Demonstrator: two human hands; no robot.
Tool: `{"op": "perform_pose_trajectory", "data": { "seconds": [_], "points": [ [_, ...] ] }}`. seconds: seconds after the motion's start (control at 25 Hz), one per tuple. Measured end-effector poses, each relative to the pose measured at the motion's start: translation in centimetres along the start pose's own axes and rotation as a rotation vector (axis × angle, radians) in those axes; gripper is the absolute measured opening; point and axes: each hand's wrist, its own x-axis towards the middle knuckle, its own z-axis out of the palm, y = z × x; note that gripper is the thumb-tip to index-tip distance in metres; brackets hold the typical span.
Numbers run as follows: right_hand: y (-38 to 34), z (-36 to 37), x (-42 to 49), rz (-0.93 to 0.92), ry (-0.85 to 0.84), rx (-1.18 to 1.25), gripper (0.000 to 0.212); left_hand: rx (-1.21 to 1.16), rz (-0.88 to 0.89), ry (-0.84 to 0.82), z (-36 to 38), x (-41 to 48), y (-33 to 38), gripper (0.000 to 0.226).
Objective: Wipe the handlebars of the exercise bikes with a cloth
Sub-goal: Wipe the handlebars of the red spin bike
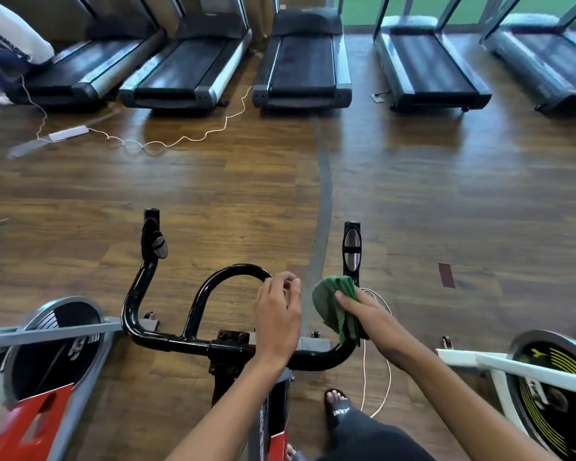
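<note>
At far left a red-framed exercise bike's flywheel (52, 344) stands beside the black handlebars (167, 339) of the middle bike. The left grip (152, 237) rises free, and the centre loop (226, 274) arches up from the crossbar. The left hand (276, 314) curls loosely around the loop's right end, fingers bent and part closed on the bar. Just right of it, the right hand (366, 314) presses a green cloth (338, 307) against the base of the right grip (352, 251), fingers spread flat over the fabric. A white cable (364, 371) hangs below. At far right stands a white-framed bike (512, 367).
</note>
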Motion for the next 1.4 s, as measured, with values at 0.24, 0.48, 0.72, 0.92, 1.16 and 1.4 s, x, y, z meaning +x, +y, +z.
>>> {"op": "perform_pose_trajectory", "data": {
  "seconds": [0.24, 0.48, 0.72, 0.92, 1.16, 1.4],
  "points": [
    [-1.6, -4.2, 0.6, 0.032, 0.249, 0.448, 0.023, -0.147, -0.154, -0.052, 4.1, 1.6, 2.3, 0.022],
    [-1.4, -6.3, 6.8, 0.039, 0.381, 0.278, 0.017, -0.236, -0.272, -0.072, 9.3, 4.2, 6.2, 0.035],
    [-1.7, -4.0, 10.1, -0.066, 0.271, 0.044, 0.049, -0.309, -0.336, -0.003, 10.0, 5.8, 5.9, 0.024],
    [3.3, -1.6, 2.2, 0.008, 0.210, -0.154, 0.055, -0.350, -0.404, -0.170, 8.1, 7.6, 5.9, 0.022],
    [2.7, -1.3, 5.1, 0.094, 0.343, -0.254, 0.053, -0.323, -0.375, -0.236, 7.7, 7.7, 5.9, 0.013],
    [7.7, 2.8, -0.1, 0.358, 0.397, 0.428, 0.080, -0.304, -0.373, -0.232, 7.9, 7.6, 5.8, 0.009]
  ]
}}
